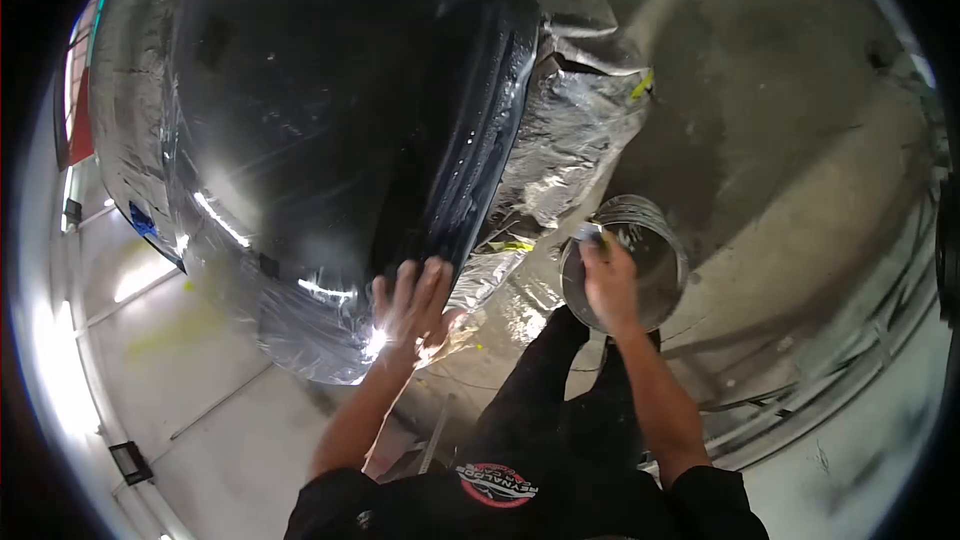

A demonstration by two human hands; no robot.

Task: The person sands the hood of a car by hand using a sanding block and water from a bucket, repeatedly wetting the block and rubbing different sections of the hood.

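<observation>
My left hand (412,302) lies with its fingers stretched out on the lower end of a dark, glossy car panel (330,90). Water beads along the panel's right edge. Clear plastic sheeting (310,335) wraps the car around that end. My right hand (611,285) is closed over the left side of a bucket (684,280) that looks to hold liquid. A small pale piece (588,232) shows at its fingers; I cannot make out what it is.
Crinkled plastic film (580,130) with yellow tape (642,86) hangs along the car's right side. Under the bucket is a stained concrete floor (780,230). A pale wall (230,420) with bright lights stands at the left. My legs (530,370) are close to the bucket.
</observation>
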